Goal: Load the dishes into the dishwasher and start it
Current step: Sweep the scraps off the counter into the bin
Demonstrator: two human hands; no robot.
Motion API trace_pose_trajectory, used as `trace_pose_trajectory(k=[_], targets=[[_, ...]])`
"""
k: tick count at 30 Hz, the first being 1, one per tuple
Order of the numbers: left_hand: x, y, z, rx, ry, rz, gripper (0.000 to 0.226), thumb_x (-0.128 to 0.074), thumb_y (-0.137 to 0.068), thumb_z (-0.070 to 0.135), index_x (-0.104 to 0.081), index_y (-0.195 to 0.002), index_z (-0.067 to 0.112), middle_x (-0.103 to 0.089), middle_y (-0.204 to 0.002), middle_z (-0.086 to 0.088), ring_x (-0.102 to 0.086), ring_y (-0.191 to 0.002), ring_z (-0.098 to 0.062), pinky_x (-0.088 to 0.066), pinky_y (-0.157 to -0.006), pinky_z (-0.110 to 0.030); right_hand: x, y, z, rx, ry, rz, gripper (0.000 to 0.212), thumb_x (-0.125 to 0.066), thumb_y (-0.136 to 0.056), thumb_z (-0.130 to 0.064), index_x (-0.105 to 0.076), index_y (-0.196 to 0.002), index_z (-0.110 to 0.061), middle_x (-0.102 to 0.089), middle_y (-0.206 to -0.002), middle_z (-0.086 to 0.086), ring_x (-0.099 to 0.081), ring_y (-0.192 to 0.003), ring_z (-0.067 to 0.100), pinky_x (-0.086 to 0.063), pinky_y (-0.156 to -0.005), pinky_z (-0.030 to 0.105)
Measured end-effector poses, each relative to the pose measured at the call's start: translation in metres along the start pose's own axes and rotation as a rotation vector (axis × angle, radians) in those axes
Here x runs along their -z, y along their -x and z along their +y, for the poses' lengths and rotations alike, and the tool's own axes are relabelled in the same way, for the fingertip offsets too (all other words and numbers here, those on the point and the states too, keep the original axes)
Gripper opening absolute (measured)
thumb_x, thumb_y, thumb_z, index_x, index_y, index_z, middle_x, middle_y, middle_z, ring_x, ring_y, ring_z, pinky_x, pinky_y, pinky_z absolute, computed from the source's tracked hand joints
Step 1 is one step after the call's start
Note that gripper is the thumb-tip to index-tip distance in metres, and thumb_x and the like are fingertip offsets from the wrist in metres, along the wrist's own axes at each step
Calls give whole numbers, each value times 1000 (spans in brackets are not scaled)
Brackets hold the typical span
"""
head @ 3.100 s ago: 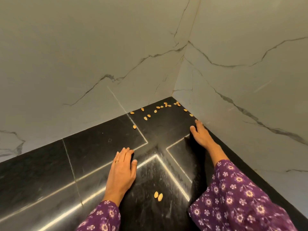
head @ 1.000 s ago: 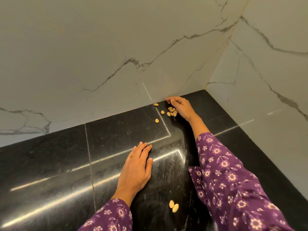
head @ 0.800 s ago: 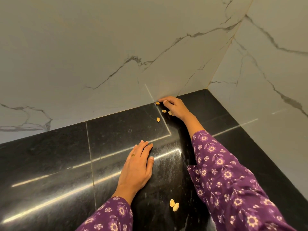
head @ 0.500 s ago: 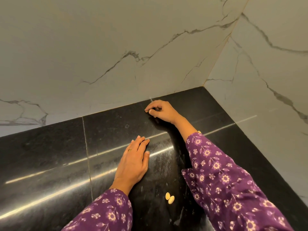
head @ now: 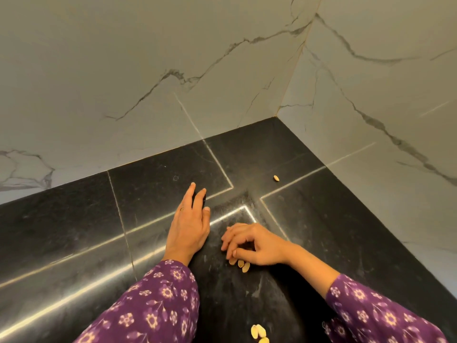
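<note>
No dish and no dishwasher is in view. My left hand (head: 189,229) rests flat on the black stone countertop (head: 74,231), fingers straight and pointing at the wall, a ring on one finger. My right hand (head: 254,243) lies just right of it, with its fingers curled down over a small pile of pale seeds (head: 239,263). A few of these seeds stick out under the fingertips; whatever else is under the palm is hidden.
One loose seed (head: 276,178) lies further back near the right wall, and a few more seeds (head: 258,332) lie at the near edge of the view. White marble walls (head: 123,70) meet in a corner behind the counter.
My right hand has gathered the scattered seeds from the back corner and drawn them toward me, stopping beside my left hand. The left hand has stayed flat on the counter.
</note>
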State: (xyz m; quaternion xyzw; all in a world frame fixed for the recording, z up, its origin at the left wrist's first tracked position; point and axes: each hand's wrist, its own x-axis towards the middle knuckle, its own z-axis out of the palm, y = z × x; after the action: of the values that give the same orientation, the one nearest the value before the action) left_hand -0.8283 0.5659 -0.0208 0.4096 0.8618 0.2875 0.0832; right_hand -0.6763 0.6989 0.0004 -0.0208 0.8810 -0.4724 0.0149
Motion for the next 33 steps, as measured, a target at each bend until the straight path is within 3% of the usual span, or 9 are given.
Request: trace_pose_trajectory(k=[2, 6, 8, 10, 12, 17, 21, 29, 33], targets=[[-1, 0, -1, -10, 0, 5, 45, -37, -100, 29, -36, -144, 17, -17, -157, -2, -32, -137, -21, -29, -110, -34, 15, 0, 0, -5, -43, 112, 12, -62, -85, 1, -73, -87, -4, -69, -100, 5, -62, -104, 15, -46, -98, 36], [-3, -1, -3, -21, -6, 3, 44, -36, -100, 29, -38, -142, 16, -23, -155, -3, -32, -137, -22, -28, -111, -37, 81, -18, 39, -229, 116, 757, 20, -57, -87, -4, -72, -95, -14, -68, -105, -4, -60, -104, 6, -47, -97, 36], [-4, 0, -4, -32, -9, 8, 44, -36, -100, 29, -39, -142, 15, -25, -154, -4, -31, -138, -21, -27, -113, -37, 106, -24, 61, -390, 86, 847, 25, -51, -91, -10, -68, -110, -13, -61, -120, -1, -55, -108, 6, -49, -91, 21], [-4, -1, -4, -49, -12, 14, 44, -37, -100, 27, -39, -142, 13, -28, -153, -5, -29, -140, -21, -24, -114, -37, 113, -28, 75, -517, 41, 820, 28, -47, -95, -15, -65, -116, -12, -57, -129, 1, -52, -112, 8, -47, -87, 12], [-4, -1, -4, -64, -13, 18, 43, -37, -101, 26, -40, -141, 11, -29, -153, -6, -27, -141, -20, -22, -116, -36, 104, -29, 71, -530, 110, 727, 28, -45, -97, -19, -67, -114, -16, -58, -129, -2, -50, -118, 7, -39, -104, 24], [-4, 0, -5, -81, 19, 35, 40, -38, -100, 26, -44, -137, 11, -33, -151, -6, -28, -140, -20, -24, -115, -36, 32, -16, 23, -294, 144, 295, 26, -48, -97, -18, -65, -117, -17, -56, -133, -2, -42, -129, 6, -27, -111, 24], [-5, -1, -7, -113, 53, 62, 30, -41, -98, 22, -52, -123, 10, -41, -144, -8, -38, -134, -20, -29, -108, -36, -38, 22, -16, -132, 74, 116, 25, -52, -95, -14, -67, -114, -9, -58, -131, 4, -41, -133, 9, -26, -113, 24], [2, 9, -4, -236, 85, 164, 9, -48, -92, 13, -55, -96, 12, -58, -102, -4, -52, -93, -23, -38, -86, -35, -125, 108, -72, -201, 23, 239, 19, -60, -88, -9, -73, -103, -10, -64, -123, 0, -46, -127, 2, -26, -114, 27], [7, 20, -5, -261, 191, 99, 11, -48, -95, 16, -56, -91, 12, -55, -91, 0, -51, -88, -16, -39, -80, -28, -156, 137, -95, -275, -65, 311, 19, -58, -89, -10, -74, -100, -10, -65, -120, -2, -48, -126, 3, -25, -115, 28]])
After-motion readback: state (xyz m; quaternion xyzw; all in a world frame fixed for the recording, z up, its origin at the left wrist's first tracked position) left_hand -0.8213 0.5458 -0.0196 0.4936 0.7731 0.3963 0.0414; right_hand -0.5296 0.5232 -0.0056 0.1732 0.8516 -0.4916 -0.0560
